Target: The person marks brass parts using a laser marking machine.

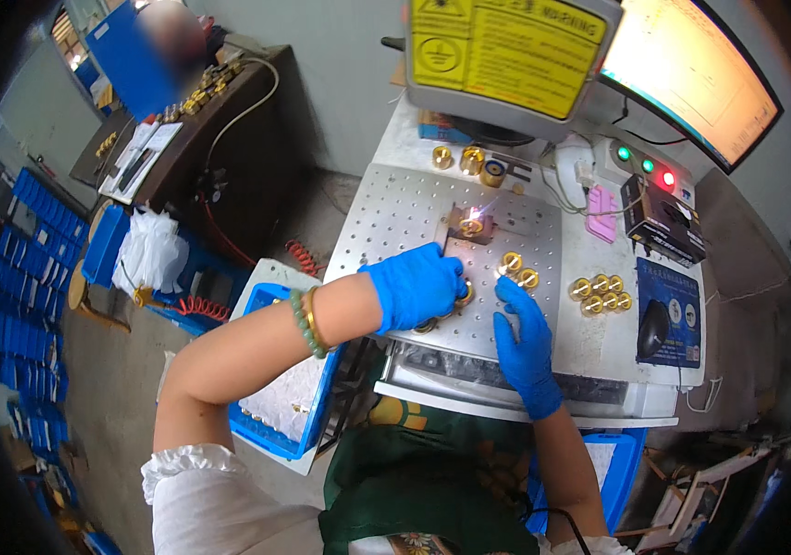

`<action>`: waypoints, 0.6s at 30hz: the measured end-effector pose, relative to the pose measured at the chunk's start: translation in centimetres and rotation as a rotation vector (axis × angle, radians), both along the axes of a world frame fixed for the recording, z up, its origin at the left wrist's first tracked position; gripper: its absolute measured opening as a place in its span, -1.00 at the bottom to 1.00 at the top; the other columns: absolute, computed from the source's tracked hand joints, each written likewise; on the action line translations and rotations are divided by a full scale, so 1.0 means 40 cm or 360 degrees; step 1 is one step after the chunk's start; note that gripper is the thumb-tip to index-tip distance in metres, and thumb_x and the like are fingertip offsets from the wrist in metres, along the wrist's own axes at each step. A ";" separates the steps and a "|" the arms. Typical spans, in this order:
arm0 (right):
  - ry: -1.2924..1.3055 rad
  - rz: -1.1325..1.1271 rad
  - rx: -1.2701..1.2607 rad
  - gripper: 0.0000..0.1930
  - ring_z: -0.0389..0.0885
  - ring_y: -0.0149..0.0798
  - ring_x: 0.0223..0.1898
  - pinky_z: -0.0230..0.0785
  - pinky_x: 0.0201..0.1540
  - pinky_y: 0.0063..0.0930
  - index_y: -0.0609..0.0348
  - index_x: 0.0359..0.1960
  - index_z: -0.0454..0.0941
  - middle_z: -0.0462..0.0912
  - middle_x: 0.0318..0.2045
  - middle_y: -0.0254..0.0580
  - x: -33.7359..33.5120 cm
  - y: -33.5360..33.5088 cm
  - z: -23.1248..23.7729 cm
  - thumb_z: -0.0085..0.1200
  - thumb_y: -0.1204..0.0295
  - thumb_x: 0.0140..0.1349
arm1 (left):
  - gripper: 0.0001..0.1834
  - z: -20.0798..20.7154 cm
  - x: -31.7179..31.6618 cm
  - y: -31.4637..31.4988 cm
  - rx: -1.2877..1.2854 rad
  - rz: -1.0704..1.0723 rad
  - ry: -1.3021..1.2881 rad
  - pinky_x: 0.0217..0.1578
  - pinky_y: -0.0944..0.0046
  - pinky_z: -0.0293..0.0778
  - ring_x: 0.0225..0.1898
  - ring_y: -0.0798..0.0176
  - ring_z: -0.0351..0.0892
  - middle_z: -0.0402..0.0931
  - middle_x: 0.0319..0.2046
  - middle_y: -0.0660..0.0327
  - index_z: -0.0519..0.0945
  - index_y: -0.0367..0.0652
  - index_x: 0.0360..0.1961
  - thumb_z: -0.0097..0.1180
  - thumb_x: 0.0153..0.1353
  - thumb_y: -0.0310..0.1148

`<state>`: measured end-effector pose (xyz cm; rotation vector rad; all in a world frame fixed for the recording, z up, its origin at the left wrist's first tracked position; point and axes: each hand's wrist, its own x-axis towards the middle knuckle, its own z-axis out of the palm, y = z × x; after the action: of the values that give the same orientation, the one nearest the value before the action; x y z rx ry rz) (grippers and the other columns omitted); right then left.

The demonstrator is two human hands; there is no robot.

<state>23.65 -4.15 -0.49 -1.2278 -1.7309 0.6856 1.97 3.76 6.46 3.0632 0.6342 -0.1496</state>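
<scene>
Both my hands wear blue gloves over a perforated metal plate (377,217). My left hand (416,287) is closed at the plate's left part, its fingers curled; what they hold, if anything, is hidden. A brass fitting (466,295) shows by its fingertips, and more brass peeks out below the hand. My right hand (527,347) has thumb and index finger apart, with the index tip close to two brass fittings (528,278). Beyond my hands, another brass fitting (472,222) sits in a dark recess under a bright violet-white glow.
Several brass fittings (600,294) stand grouped at the right, near a black mouse (653,328). Brass rings (472,161) line the plate's far edge. A machine head with a yellow warning label (506,55) overhangs the back. Blue trays (298,449) flank me below the table.
</scene>
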 end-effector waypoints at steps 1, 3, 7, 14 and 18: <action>-0.0058 -0.0013 0.0071 -0.59 0.48 -0.08 0.12 0.34 0.13 -0.30 0.28 0.11 0.42 0.50 0.09 0.03 0.004 -0.001 -0.003 0.02 0.60 0.18 | -0.68 0.002 0.003 -0.003 0.0020 -0.0005 -0.0089 -0.20 0.14 0.40 -0.20 0.13 0.52 0.53 -0.31 0.18 0.57 -0.10 -0.17 0.10 0.03 -0.26; -0.0093 0.0043 0.0136 -0.59 0.48 -0.10 0.12 0.34 0.13 -0.31 0.27 0.11 0.41 0.49 0.10 0.02 0.004 0.005 -0.011 0.01 0.61 0.18 | -0.75 0.014 -0.018 -0.010 -0.0056 0.0039 -0.0065 -0.19 0.14 0.39 -0.21 0.11 0.53 0.53 -0.33 0.20 0.60 -0.08 -0.28 0.12 0.02 -0.23; 0.0111 0.0029 0.0133 -0.57 0.49 -0.18 0.09 0.34 0.10 -0.36 0.28 0.13 0.40 0.48 0.13 -0.02 0.007 0.006 -0.020 -0.04 0.65 0.17 | -0.74 0.034 -0.238 -0.084 -0.0299 0.0204 -0.0799 -0.10 0.12 0.40 -0.15 0.03 0.52 0.56 -0.14 0.13 0.67 -0.10 -0.37 0.31 -0.12 -0.25; 0.0118 -0.0012 0.0109 -0.55 0.51 -0.22 0.05 0.34 0.08 -0.38 0.30 0.13 0.40 0.47 0.13 -0.02 0.004 0.002 -0.032 -0.11 0.71 0.16 | -0.69 -0.189 -0.579 -0.263 -0.0638 0.1941 -0.0933 -0.19 0.16 0.50 -0.26 -0.03 0.58 0.60 -0.27 0.08 0.68 -0.19 -0.45 0.40 -0.24 -0.25; 0.0096 -0.0040 0.0088 -0.56 0.51 -0.20 0.05 0.33 0.10 -0.38 0.32 0.14 0.39 0.47 0.13 -0.01 -0.001 -0.001 -0.033 -0.13 0.71 0.18 | -0.74 -0.429 -0.535 -0.314 -0.0368 0.2384 -0.0648 -0.21 0.08 0.48 -0.34 -0.01 0.58 0.61 -0.34 0.10 0.71 -0.03 -0.48 0.35 -0.18 -0.12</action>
<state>23.61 -4.18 -1.83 -1.1776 -1.6713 0.6492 -19.41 -8.80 -10.69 1.5979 2.2590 0.3621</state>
